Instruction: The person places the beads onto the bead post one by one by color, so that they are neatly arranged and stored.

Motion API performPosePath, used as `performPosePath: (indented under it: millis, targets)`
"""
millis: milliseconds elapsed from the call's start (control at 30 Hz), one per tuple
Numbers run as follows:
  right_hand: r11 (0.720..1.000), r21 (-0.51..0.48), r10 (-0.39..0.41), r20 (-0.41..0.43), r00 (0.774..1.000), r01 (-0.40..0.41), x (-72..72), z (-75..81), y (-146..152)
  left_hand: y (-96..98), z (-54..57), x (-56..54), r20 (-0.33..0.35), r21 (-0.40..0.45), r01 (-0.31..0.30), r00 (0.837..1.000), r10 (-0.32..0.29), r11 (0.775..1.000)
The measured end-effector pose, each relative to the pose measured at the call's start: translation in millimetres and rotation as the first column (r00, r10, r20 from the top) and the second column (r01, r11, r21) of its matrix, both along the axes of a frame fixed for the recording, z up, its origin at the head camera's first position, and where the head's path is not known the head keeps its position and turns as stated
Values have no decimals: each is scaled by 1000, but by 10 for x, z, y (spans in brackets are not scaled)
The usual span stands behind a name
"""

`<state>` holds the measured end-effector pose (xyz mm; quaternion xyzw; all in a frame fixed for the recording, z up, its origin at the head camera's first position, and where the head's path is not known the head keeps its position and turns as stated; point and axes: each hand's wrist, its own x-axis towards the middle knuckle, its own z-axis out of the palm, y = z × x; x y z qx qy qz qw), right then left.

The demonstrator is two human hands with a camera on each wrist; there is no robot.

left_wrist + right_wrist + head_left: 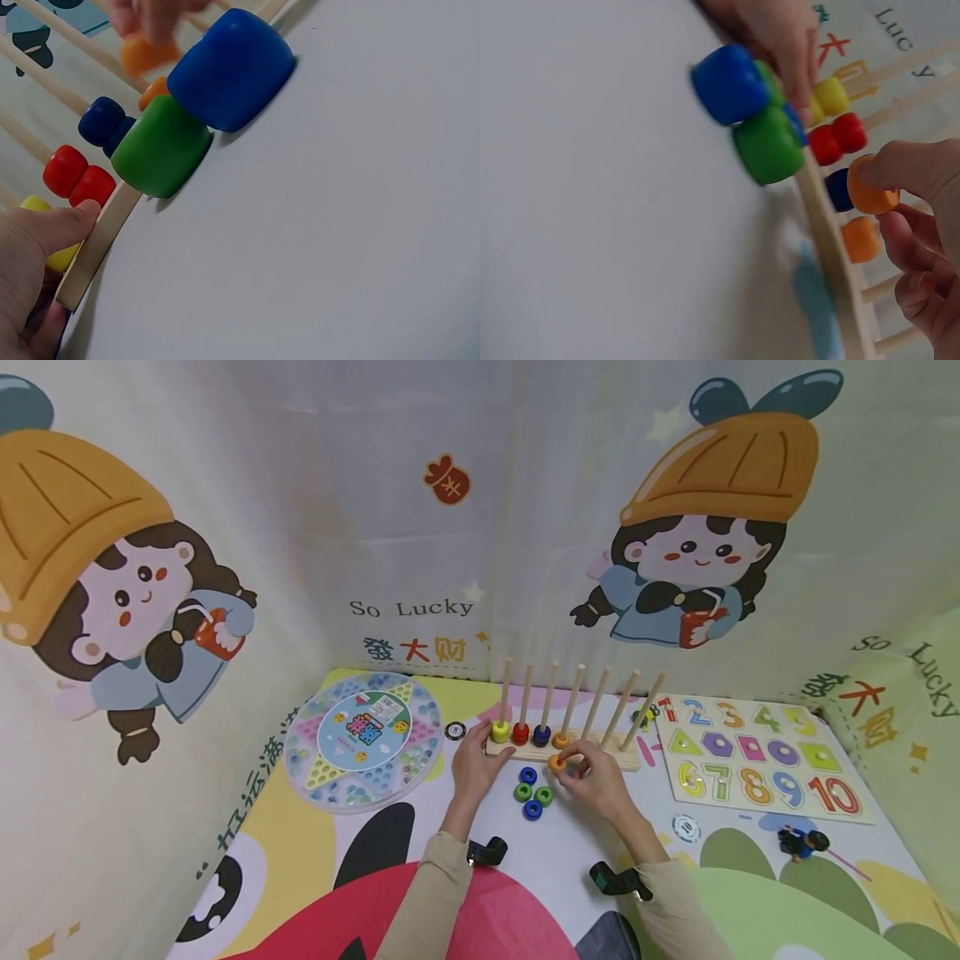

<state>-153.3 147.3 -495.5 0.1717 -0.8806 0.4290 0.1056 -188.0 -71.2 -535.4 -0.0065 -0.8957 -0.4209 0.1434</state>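
Pale wooden rack (pixel 531 752) is gripped at left edge by left hand (pixel 477 766), orange ring (pixel 557 763) pinched off-peg by right hand (pixel 597 783)

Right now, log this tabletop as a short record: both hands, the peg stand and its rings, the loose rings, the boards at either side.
left hand: grips the left end of the wooden peg stand
right hand: pinches an orange ring, not on any peg
filled pegs, left to right: two yellow rings, two red rings, two dark blue rings, one more orange ring
bare pegs: the three on the right
loose: two blue rings and two green rings, in front of the stand
left board: round game board
right board: number puzzle board
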Motion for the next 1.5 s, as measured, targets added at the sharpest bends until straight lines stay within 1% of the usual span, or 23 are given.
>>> performPosePath:
  millis: [133,267,400,533,633,733,833,933,1033,1167,1267,1367,1500]
  targets:
    - [998,-68,-20,-90,996,14,-26,152,45,-17,2,-7,-5,8,1,1000,-1,1000]
    - [993,-108,-62,-185,981,42,-41,399,57,-30,-19,-14,-10,2,-1,1000,1,1000]
    - [985,-153,-118,-264,957,80,-39,697,43,-35,-41,-19,-5,2,-3,1000,3,1000]
    - [973,-213,-164,-344,924,94,-58,957,30,-34,-51,-19,11,18,-2,1000,2,1000]
    - [967,-232,-193,-378,905,109,-108,1099,12,-32,-46,-8,15,28,0,1000,0,1000]
    - [964,-228,-220,-385,896,138,-173,1197,-22,-31,-41,10,6,32,0,1000,0,999]
    - [966,-203,-231,-376,898,163,-229,1256,-69,-30,-43,25,8,34,-2,1000,2,999]
    - [968,-164,-236,-368,899,187,-270,1269,-107,-29,-49,35,11,34,1,1000,-2,999]
    - [969,-131,-245,-359,901,211,-285,1268,-128,-26,-51,39,5,31,8,1000,-8,999]
    - [967,-111,-255,-358,898,230,-282,1276,-132,-21,-43,30,-16,23,10,1000,-10,1000]
    - [971,-111,-239,-382,893,213,-258,1288,-121,-18,-25,21,-22,25,9,1000,-8,1000]
    - [976,-123,-215,-403,889,180,-201,1273,-99,-10,-10,15,-25,26,8,1000,-8,1000]
    - [979,-137,-192,-406,893,149,-94,1180,-72,-8,0,9,-24,22,5,1000,-5,1000]
